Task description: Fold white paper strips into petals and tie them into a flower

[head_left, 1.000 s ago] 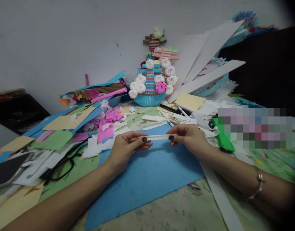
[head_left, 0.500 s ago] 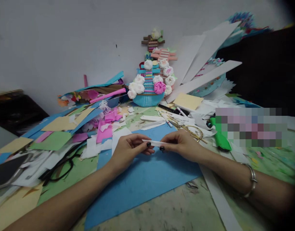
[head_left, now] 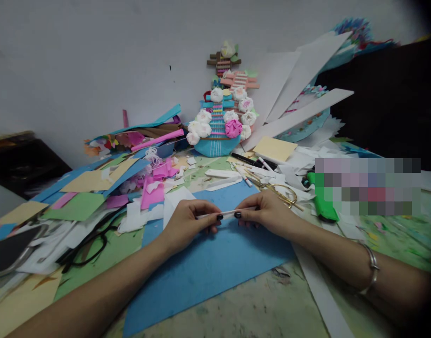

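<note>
Presently, we find a thin white strip (head_left: 228, 213) pinched between both hands, over a blue sheet (head_left: 208, 267).
Taking the strip as the centre of our dial, we record the left hand (head_left: 192, 220) at nine o'clock and the right hand (head_left: 269, 214) at three, each with thumb and fingers closed narrowly on it, thumbs near one another; whether either hand touches the sheet we cannot tell. We note a blue guitar-shaped craft (head_left: 216, 146) with white and pink flowers at twelve o'clock, upright near the wall (head_left: 95, 61). Gold-handled scissors (head_left: 291, 199) lie between two and three, just beside the right hand, and a green object (head_left: 323, 203) at three. We log crumpled pink paper (head_left: 154, 191) between nine and ten, and black-framed glasses (head_left: 103, 244) between eight and nine.
</note>
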The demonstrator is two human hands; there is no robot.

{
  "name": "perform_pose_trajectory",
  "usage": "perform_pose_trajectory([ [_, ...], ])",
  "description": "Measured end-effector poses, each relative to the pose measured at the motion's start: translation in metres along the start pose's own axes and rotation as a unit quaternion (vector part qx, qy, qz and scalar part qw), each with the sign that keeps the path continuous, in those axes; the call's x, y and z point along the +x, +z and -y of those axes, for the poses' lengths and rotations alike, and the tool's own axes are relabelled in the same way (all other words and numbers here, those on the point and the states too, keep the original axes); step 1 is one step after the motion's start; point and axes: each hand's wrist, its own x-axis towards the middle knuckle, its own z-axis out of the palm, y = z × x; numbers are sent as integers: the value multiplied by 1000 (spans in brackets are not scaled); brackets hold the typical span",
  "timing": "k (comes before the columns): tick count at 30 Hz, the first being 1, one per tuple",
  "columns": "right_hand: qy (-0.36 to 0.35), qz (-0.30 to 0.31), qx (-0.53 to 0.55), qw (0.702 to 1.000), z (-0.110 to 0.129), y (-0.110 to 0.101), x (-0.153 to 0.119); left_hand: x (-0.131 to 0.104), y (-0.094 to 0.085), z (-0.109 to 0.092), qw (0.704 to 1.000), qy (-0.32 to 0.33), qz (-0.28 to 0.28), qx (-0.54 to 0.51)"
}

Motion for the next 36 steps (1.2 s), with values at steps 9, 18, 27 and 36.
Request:
perform_pose_trajectory([
  [9, 26, -21, 118, 992, -6, -9, 11, 10, -9, 3, 998, -17, -51, 22],
  [18, 15, -74, 129, 989, -9, -13, 18, 21, -16, 9, 991, -33, -112, -71],
  [27, -24, -146, 174, 974, -19, -15, 25, 36, -17, 14, 982, -13, -186, 12],
  [36, -54, -165, 172, 970, -23, -15, 26, 89, -4, 14, 959, 12, -251, 132],
])
